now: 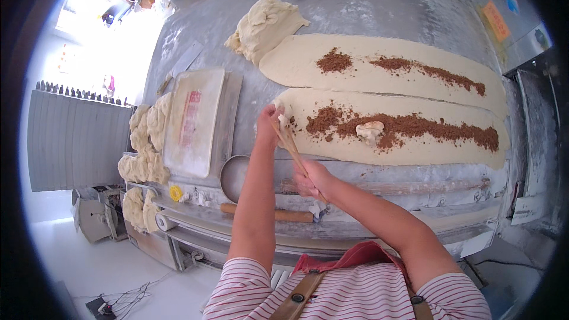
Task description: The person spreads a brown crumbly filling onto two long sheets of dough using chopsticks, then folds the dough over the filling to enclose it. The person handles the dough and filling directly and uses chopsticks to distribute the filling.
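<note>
Two long flat sheets of dough lie side by side, the far sheet (289, 64) and the near sheet (444, 155), each strewn with a band of brown crumbly filling (413, 125). A pale creamy lump (370, 132) rests on the near band. My right hand (312, 178) grips a pair of wooden chopsticks (293, 151) that slant up to the left. Their tips meet my left hand (270, 120) at the near sheet's left end, where some white soft stuff (282, 120) sits. Whether the left fingers hold it or the dough edge is unclear.
Behind the sheets is a big dough mound (266, 24). Left stand a lidded plastic box (195, 120), dough pieces (144, 166) and a metal ring (233, 178). Nearer me lie a wooden rolling pin (266, 213), a long floured pole (400, 186) and a yellow cutter (176, 193).
</note>
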A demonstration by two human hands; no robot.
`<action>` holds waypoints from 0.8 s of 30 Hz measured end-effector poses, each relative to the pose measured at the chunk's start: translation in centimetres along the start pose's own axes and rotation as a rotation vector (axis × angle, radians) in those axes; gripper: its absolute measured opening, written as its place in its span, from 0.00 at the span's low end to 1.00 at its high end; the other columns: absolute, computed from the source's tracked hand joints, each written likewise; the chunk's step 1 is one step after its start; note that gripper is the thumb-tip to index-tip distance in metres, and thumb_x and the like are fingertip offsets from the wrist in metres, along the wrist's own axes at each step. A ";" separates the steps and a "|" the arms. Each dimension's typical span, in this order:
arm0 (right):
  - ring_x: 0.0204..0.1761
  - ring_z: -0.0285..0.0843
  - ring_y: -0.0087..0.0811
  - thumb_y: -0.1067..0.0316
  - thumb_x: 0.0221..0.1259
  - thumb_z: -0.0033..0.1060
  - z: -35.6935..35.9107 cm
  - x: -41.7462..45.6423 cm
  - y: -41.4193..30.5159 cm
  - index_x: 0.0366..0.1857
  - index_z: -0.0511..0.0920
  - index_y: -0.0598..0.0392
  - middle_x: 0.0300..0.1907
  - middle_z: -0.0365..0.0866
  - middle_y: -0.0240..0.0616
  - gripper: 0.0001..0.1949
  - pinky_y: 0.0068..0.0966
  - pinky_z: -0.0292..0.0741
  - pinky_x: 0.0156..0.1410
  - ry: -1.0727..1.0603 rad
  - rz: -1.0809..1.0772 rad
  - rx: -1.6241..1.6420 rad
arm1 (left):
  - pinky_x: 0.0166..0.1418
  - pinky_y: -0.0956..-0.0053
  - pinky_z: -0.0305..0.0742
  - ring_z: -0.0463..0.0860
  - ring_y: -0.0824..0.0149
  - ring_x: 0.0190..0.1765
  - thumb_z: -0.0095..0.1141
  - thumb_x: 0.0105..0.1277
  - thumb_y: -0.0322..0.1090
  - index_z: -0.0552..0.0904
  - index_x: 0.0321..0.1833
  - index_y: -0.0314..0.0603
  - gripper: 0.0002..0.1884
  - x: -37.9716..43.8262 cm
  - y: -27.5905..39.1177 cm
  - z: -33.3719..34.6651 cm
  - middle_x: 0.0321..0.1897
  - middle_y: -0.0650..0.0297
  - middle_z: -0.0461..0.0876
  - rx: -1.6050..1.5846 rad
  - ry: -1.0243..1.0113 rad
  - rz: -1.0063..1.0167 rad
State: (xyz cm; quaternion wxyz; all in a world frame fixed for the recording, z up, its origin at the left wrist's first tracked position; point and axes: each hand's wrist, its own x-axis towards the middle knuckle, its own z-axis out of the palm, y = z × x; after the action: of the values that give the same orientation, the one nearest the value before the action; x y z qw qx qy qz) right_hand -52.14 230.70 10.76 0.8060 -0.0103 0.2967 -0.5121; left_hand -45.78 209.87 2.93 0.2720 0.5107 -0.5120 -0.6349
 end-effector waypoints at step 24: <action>0.03 0.47 0.21 0.47 0.74 0.36 -8.9 -27.6 -1.6 0.24 0.64 0.44 0.06 0.57 0.27 0.19 0.21 0.49 0.13 0.606 -0.322 0.019 | 0.53 0.59 0.69 0.75 0.45 0.47 0.51 0.68 0.30 0.72 0.47 0.34 0.09 -12.2 3.9 17.8 0.43 0.46 0.76 0.397 -0.316 0.574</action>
State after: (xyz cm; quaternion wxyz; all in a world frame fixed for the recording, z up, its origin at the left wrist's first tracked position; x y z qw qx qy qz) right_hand -65.99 255.43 16.87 0.5901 0.1031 0.5124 -0.6153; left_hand -58.98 225.85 10.26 0.2521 0.2851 -0.7827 -0.4924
